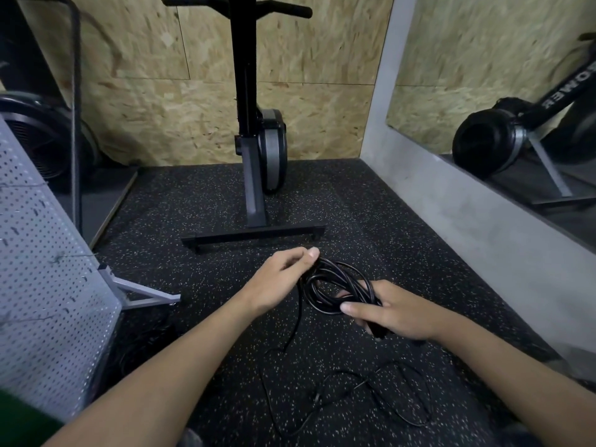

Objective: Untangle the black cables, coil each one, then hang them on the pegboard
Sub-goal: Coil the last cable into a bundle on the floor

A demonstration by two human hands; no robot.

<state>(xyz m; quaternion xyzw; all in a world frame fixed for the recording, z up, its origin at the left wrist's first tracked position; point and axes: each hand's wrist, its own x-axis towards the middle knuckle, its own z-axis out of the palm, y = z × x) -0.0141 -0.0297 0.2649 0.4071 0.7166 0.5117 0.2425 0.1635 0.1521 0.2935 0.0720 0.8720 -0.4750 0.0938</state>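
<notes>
Over black rubber flooring flecked with pale chips [193,221]:

Item 1. Thick black cable, part-wound into several loose, uneven loops [338,285], held between both hands clear of the floor. A length drops from the loops past the left wrist.

Item 2. Slack black strand [371,395], lying in open curves on the floor nearer the person. Whether it is the tail of item 1 or a second cable cannot be told.

Item 3. Grey perforated metal pegboard on an angled stand [42,269], far left, well apart from the coil.

Risks, as judged: the loops are unbound, so a slackened right grip would likely let them spring open. A hard pull on the hanging length could drag the floor strand into a fresh knot.

Hands: left hand [283,279], palm down, thumb and fingertips pinching a strand at the coil's far edge. Right hand [396,314], fingers curled round the gathered loops at their near side, thumb laid across them.
</notes>
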